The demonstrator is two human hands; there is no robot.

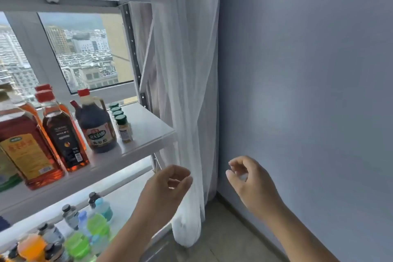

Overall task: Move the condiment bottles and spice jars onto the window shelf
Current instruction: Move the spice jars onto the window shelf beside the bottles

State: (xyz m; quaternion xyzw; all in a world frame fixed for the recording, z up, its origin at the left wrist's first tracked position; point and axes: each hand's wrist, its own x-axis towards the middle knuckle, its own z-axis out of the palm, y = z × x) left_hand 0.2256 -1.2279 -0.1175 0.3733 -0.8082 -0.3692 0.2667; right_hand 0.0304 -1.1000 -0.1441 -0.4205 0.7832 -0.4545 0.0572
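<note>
HANDS: left hand (168, 185) and right hand (248, 178) are held loosely curled, nothing gripped | ITEMS: spice jars (122, 125) and condiment bottles (97, 127) are stood on window shelf (148, 132), up-left of hands, untouched | ROOM: white curtain (187, 91) is hung beside blue-grey wall (308, 70)

- Left hand (168, 185): bare; left forearm (136, 229) bare, uncovered down to the bottom frame edge.
- Right hand (248, 178): bare; right forearm (293, 225) likewise bare to the frame edge.
- Both forearms slender.
</note>
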